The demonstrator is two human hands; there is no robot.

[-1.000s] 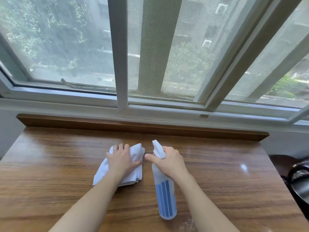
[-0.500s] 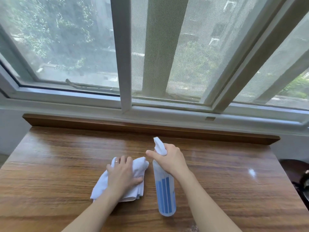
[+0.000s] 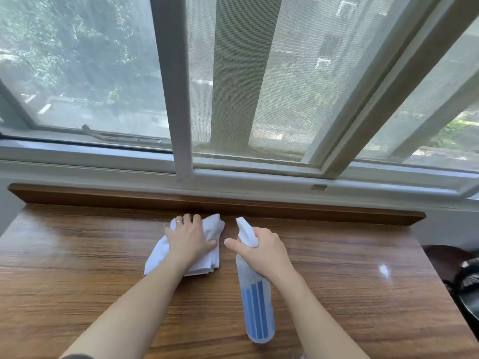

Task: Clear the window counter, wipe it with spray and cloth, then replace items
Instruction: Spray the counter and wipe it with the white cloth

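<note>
A glossy wooden counter runs below the window. My left hand lies flat on a folded white cloth near the counter's back edge, fingers spread over it. To its right, my right hand grips the neck of a clear spray bottle with blue stripes and a white nozzle. The bottle hangs tilted above the wood, its nozzle toward the window and its base toward me.
A raised wooden lip borders the counter's back, under the white window frame with mesh screens. A dark chair or bag sits past the counter's right edge.
My left hand has pushed the cloth forward, toward the back lip. My right hand with the bottle has stayed beside it, and my view has shifted closer to the window.
</note>
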